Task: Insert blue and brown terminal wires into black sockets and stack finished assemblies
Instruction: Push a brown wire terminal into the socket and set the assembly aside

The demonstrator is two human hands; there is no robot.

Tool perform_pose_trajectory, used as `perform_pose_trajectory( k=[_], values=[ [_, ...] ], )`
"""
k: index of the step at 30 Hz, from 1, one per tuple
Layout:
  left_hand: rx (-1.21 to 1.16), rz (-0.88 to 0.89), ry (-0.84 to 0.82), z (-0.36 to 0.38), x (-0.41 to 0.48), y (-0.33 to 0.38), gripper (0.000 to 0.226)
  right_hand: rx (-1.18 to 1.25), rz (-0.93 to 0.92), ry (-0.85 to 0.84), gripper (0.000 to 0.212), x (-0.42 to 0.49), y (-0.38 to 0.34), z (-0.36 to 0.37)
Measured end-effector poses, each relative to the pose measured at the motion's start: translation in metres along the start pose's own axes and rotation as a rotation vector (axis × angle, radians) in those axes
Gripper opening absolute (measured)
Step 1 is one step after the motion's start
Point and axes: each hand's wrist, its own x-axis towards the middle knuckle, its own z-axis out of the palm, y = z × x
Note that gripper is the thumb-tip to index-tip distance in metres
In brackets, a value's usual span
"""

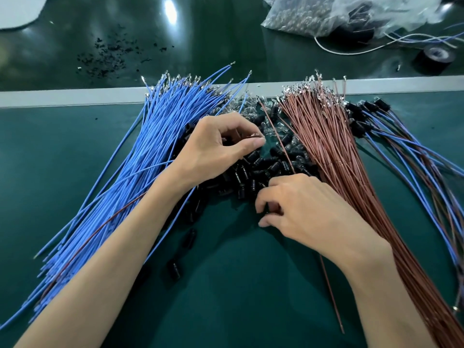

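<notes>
A fan of blue wires lies on the left of the green mat and a fan of brown wires on the right. Between them sits a heap of black sockets. My left hand hovers over the heap, thumb and fingers pinching a coppery terminal end; a single brown wire runs from under that forearm. My right hand is at the heap's near edge, its fingers curled round a small dark piece that looks like a black socket. A loose brown wire passes beneath this hand. Finished assemblies lie stacked at the far right.
Small clear glass bulbs lie mixed in at the back of the heap. A metal strip crosses the bench behind the wires. Beyond it are black crumbs, a plastic bag of parts and a black tape roll.
</notes>
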Motion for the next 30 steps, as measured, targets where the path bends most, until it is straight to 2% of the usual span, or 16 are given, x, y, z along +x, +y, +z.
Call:
perform_pose_trajectory(
  k=[4,6,8,9,13,16,18,23,30],
  values=[
    [0.013,0.013,-0.002,0.000,0.000,0.001,0.004,0.071,0.035,0.045,0.013,-0.006,0.011,0.001],
    [0.005,0.001,0.002,-0.001,0.000,0.000,0.004,0.066,-0.010,0.029,0.010,-0.008,0.014,0.002],
    [-0.003,-0.015,0.012,0.000,-0.001,0.000,0.004,0.166,-0.064,0.034,0.011,-0.007,0.016,-0.004],
    [-0.011,-0.020,0.020,0.001,-0.001,0.001,0.004,0.261,-0.092,0.091,0.013,-0.006,0.017,-0.008],
    [-0.071,-0.028,0.091,0.002,0.000,0.002,0.009,0.632,-0.157,0.494,0.009,0.012,0.022,-0.024],
    [-0.063,-0.040,0.086,0.003,0.000,0.002,0.005,0.988,-0.100,0.637,0.018,0.033,0.024,-0.022],
    [-0.052,-0.045,0.072,0.003,-0.001,0.002,0.005,1.104,-0.043,0.655,0.018,0.041,0.026,-0.014],
    [-0.016,-0.059,0.010,0.000,-0.001,0.001,0.005,1.114,-0.044,0.689,0.020,0.046,0.028,0.003],
    [0.038,-0.049,-0.018,0.001,0.000,0.001,0.008,0.925,-0.046,0.673,0.014,0.047,0.029,0.008]
  ],
)
